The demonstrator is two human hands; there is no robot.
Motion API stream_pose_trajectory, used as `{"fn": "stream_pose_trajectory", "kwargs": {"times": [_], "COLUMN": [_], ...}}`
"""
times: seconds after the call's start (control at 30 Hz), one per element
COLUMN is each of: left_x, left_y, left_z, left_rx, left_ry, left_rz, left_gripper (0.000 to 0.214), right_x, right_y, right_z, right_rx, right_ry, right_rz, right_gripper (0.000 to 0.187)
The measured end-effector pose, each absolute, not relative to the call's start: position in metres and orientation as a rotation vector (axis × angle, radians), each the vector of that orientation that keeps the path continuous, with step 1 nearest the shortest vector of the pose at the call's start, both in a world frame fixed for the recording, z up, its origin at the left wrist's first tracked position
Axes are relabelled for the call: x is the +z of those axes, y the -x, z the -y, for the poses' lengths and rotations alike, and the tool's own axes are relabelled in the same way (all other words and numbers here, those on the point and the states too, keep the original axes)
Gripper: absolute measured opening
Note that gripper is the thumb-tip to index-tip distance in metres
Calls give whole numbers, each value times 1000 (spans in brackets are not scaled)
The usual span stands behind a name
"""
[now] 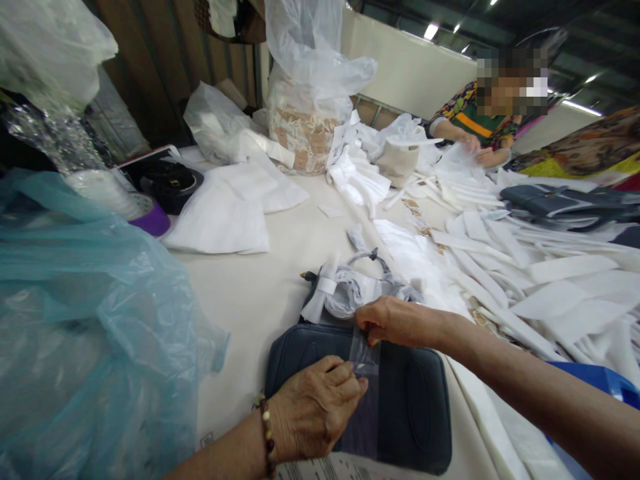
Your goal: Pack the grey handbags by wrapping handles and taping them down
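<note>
Plastic film (pixel 367 420), clear and narrow, lies across the dark blue bag (pixel 413 393) at the lower centre of the frame. The person's left hand (pixel 317 407) rests over the bag's near left part, fingers curled and closed on the film; the thumb is hidden. To its right, the right hand (pixel 387 321) pinches the film's upper stretch near the bag's far edge. Handling it well probably calls for even, light tension between the two pinches, with the wrists kept from denting the bag and the film kept flat so it does not crease.

As for containers, a teal plastic bag (pixel 140 313) fills the lower left; what it holds cannot be told. At upper centre a tall clear bag (pixel 307 73) surrounds brown and pale contents, too blurred to name. A blue bin (pixel 595 380) shows at the lower right edge, its inside hidden.
</note>
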State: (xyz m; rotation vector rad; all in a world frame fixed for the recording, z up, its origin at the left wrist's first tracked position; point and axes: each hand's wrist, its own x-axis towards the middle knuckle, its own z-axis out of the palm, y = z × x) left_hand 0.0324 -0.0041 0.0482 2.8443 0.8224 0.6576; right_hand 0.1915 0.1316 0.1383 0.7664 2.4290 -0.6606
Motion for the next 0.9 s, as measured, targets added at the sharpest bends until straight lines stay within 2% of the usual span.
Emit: {"fn": "stream_pose_trajectory", "kwargs": {"times": [0.2,0.37,0.5,0.73,0.8,0.9], "left_x": [45,41,44,46,47,50], "left_y": [-33,-35,-35,-35,-35,-34], "left_z": [5,6,6,5,6,7], "left_rx": [657,699,763,822,825,897], "left_ry": [-2859,-2856,-2846,-2825,-2836,-2861], "left_rz": [-827,-850,-854,-820,-815,-822], "left_gripper": [40,40,38,31,27,25], "right_x": [136,131,130,117,100,78], "right_y": [-200,-207,-209,-227,-236,-244], "right_z": [-126,-131,-131,-40,-6,23], "right_rx": [-652,-628,-494,-165,34,265], "right_ry": [-895,-895,-937,-1025,-950,-948], "right_rz": [-2537,-2616,-2693,-2971,-3180,-3164], "right_gripper": [19,13,17,25,36,52]}}
